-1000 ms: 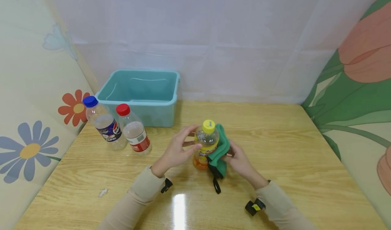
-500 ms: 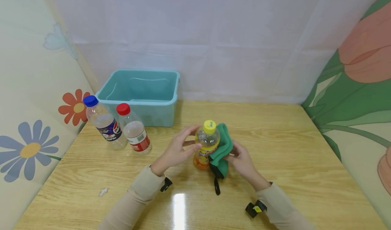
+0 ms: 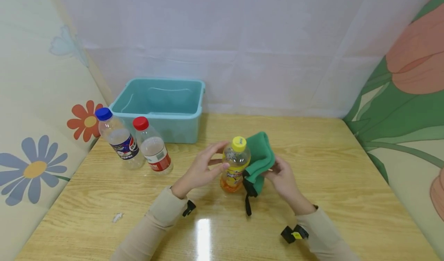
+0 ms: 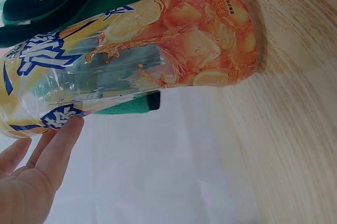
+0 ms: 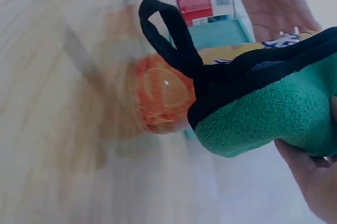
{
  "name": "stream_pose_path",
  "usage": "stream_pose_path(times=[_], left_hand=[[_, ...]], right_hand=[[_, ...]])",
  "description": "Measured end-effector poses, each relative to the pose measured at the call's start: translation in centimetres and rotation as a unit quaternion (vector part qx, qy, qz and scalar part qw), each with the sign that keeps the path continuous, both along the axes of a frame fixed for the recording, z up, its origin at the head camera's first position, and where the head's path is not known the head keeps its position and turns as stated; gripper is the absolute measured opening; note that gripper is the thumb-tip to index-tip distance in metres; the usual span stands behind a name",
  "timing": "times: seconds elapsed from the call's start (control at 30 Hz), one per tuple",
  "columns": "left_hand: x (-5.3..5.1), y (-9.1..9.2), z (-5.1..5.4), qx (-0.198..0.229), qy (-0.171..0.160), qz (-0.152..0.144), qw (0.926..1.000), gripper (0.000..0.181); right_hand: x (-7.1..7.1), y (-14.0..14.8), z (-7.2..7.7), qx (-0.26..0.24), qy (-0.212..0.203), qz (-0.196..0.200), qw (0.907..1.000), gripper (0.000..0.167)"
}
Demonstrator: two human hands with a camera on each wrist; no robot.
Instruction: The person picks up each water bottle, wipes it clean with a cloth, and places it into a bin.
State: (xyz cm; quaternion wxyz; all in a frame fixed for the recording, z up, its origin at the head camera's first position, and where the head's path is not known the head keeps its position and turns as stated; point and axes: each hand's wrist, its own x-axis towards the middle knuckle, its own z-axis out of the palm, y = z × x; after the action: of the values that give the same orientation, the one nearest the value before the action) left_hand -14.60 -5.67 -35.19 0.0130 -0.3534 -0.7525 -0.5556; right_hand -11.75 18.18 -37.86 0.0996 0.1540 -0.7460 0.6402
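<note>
A clear plastic drink bottle (image 3: 236,160) with a yellow cap and a yellow-orange label stands upright on the table. My left hand (image 3: 202,170) holds it from the left, thumb in front and fingers behind. In the left wrist view, fingertips touch the label of the bottle (image 4: 184,39). At the bottle's right side is a folded green towel cloth (image 3: 259,151) with black edging. My right hand (image 3: 285,179) pinches the cloth by its right side. A black hanging loop (image 5: 171,34) sticks out from the cloth's end in the right wrist view.
On the left stand two clear bottles, one blue-capped (image 3: 121,139) and one red-capped (image 3: 152,147). Behind them sits a light blue plastic bin (image 3: 166,129). A small white scrap (image 3: 117,217) lies on the wooden table (image 3: 333,157), which meets white sheeting at the back.
My right hand has shifted to the right with the green cloth, whose upper part now spreads out beside the bottle. The left hand and bottle have barely moved.
</note>
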Motion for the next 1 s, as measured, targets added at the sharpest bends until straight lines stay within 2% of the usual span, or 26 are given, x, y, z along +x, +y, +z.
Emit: stream_pose_path(times=[0.13,0.3,0.43,0.6,1.0], left_hand=[[-1.1,0.0,-1.8,0.008,0.004,-0.008,0.9999,0.056],[-1.7,-0.3,-1.8,0.027,-0.017,-0.035,0.9989,0.054],[-2.3,-0.6,-1.7,0.044,-0.047,-0.064,0.9959,0.052],[-2.6,-0.8,-1.4,0.040,-0.068,-0.084,0.9933,0.051],[-3.2,-0.9,-1.3,0.038,-0.072,-0.120,0.9895,0.052]], right_hand=[[0.0,0.3,0.5,-0.036,0.032,0.012,0.9988,0.038],[-0.2,0.9,0.8,-0.054,0.047,0.024,0.9971,0.051],[-0.3,1.2,0.9,-0.055,0.042,0.020,0.9974,0.048],[-0.3,1.5,0.8,-0.049,0.042,0.017,0.9977,0.047],[-0.1,1.5,0.9,-0.030,0.027,0.008,0.9992,0.047]])
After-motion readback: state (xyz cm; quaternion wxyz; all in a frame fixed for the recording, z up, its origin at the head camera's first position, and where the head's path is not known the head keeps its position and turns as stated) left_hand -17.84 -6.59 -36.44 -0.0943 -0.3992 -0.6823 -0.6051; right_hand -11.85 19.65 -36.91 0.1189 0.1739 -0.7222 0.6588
